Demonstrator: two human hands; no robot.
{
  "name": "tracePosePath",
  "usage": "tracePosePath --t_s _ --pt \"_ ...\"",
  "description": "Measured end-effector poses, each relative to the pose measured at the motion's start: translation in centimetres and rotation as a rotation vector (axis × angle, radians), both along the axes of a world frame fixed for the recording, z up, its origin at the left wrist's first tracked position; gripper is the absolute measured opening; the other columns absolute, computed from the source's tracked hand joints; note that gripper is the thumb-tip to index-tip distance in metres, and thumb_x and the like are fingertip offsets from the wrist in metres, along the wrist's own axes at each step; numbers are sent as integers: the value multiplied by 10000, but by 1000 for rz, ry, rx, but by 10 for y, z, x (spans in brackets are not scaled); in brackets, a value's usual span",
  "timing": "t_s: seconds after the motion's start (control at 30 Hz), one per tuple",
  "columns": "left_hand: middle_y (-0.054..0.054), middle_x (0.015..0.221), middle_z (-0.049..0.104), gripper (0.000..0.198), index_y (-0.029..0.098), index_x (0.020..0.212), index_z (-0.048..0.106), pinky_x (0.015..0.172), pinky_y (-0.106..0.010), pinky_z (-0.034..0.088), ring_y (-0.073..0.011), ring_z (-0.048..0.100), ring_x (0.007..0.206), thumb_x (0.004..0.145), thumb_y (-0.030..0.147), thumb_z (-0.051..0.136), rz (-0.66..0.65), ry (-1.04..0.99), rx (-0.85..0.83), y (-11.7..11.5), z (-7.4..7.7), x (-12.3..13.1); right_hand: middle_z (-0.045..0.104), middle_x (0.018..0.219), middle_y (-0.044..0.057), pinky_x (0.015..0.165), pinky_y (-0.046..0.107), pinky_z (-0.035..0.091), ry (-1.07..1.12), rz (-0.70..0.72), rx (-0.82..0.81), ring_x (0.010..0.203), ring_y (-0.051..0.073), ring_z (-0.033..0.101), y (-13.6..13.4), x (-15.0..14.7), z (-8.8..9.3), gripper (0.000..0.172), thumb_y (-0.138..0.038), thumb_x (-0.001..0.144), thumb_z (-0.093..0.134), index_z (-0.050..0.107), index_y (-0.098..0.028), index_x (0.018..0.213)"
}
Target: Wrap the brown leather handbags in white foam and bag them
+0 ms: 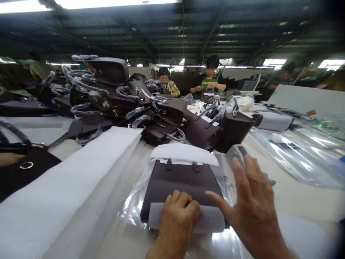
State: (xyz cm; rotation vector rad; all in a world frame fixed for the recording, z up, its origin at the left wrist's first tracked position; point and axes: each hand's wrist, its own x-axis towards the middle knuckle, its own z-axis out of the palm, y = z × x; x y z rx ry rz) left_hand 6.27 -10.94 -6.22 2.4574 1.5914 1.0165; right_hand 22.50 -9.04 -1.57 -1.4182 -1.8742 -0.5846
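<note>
Covering part of the pale table point(302, 205), glossy clear film point(132, 203) was spread around a smooth brown bag point(183, 180). Its top was crossed by a curved white sheet point(185, 152), its lower edge by a translucent strip point(210, 221). The strip was touched by the curled left hand point(179, 217); its grip could not be told. The right hand point(253, 201) was raised, fingers splayed.

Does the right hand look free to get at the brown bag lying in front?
Probably yes: the right hand is open close to the brown bag, and the left hand covers only part of its near side.
</note>
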Motion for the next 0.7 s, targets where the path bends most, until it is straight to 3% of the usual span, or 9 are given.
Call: tracePosePath --t_s 0.07,0.1,0.17,0.23,0.33,0.43,0.53,0.7 --pt "-8 774 595 27 252 806 606 575 -309 364 -173 497 687 791 239 587 31 11 23 0 -2 1 207 1439 239 1022 621 162 -164 95 6 1326 397 179 30 -19 27 752 -409 765 625 295 -112 1372" --pt "-16 872 624 84 278 866 614 606 -333 384 -187 525 734 795 246 583 50 21 59 0 -4 2 242 1433 219 1016 635 153 -231 159 -38 1322 394 198 47 -28 37 715 -344 770 633 308 -142 1373" --pt "-19 1121 610 198 335 1000 595 774 -459 397 -238 552 938 813 276 568 81 54 139 1 -10 3 432 1347 147 1000 566 281 -332 366 -214 1248 333 384 78 -39 52 540 -177 797 582 420 -212 1311" --pt "-3 1252 552 257 367 1092 555 940 -585 269 -266 485 1134 840 316 537 89 90 167 5 -16 4 596 1181 78 910 381 437 -361 608 -422 1074 232 565 100 -39 64 424 -85 813 506 530 -234 1209" --pt "4 1228 577 269 377 1134 529 984 -621 197 -258 476 1169 869 364 485 72 107 105 9 -22 4 689 904 26 675 179 469 -291 813 -611 758 120 647 106 -27 83 297 -141 862 463 594 -211 1120" --pt "0 1226 577 259 388 1123 538 975 -641 200 -264 491 1155 871 369 479 63 96 60 11 -27 5 655 666 -11 524 141 413 -256 851 -709 539 75 587 82 -15 97 232 -227 898 442 622 -195 1040" --pt "-1 1188 601 275 394 1102 557 980 -647 190 -267 519 1115 830 354 556 87 57 52 11 -26 7 653 661 -4 567 155 460 -201 828 -752 574 93 613 48 -13 86 206 -181 889 435 626 -196 967" --pt "9 1105 639 386 384 1130 545 943 -530 341 -228 552 1053 785 228 620 50 -29 -101 10 -10 5 673 974 107 841 343 521 -70 682 -494 937 211 642 3 -16 15 272 -109 865 399 572 -137 1073"
